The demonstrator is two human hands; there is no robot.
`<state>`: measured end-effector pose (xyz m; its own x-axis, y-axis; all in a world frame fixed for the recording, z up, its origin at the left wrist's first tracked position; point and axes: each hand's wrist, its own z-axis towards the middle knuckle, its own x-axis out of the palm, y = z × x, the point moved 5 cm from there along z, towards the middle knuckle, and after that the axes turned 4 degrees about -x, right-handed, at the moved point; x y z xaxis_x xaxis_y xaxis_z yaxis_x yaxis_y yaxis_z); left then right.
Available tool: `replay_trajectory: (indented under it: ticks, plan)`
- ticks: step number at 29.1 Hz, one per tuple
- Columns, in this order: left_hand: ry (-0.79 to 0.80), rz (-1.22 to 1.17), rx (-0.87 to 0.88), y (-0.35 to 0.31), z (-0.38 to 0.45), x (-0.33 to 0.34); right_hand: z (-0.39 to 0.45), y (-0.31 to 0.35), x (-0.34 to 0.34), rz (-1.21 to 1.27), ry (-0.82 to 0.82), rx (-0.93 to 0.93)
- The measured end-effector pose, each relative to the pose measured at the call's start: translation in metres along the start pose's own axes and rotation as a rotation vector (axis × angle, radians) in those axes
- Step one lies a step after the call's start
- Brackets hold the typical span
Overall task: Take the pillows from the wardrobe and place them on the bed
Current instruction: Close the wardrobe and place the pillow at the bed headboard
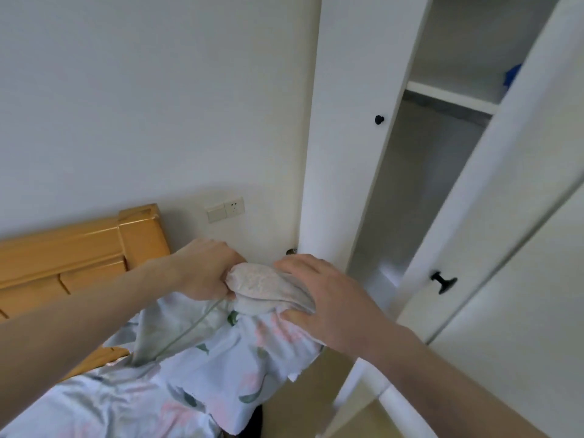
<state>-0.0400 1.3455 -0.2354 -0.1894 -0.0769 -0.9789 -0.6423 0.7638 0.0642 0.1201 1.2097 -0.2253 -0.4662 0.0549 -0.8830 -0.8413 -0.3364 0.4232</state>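
Floral pillow (pixel 221 352) gripped at its bunched end by left hand (pixel 202 270) and right hand (pixel 328 298), fingers clamped on fabric, fingertips hidden, bed (pixel 79 406) partly cut off, wardrobe (pixel 420 191) interior dim.

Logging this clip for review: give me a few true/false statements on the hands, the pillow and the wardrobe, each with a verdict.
1. Both hands grip the pillow: true. The left hand and right hand hold the floral pillow by its bunched top end.
2. The wardrobe doors are closed: false. The wardrobe stands open, its interior and shelf visible.
3. The door knobs are black: true, as on this knob.
4. The headboard is white: false. The wooden headboard is orange-brown.
5. A wall socket sits between headboard and wardrobe: true.
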Motion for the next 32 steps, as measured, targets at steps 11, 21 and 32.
replay_trajectory:
  ticks: [11,21,32]
  plan:
    - [0.021,-0.067,-0.088,-0.009,-0.031,-0.024,-0.095,0.047,-0.133,-0.307,-1.012,-0.303]
    - [0.0,-0.037,-0.063,-0.014,-0.016,-0.04,-0.069,0.007,-0.127,-0.393,-0.933,-0.231]
    - [-0.001,-0.064,-0.093,0.044,0.032,-0.061,0.008,-0.022,-0.121,-0.466,-0.909,-0.212]
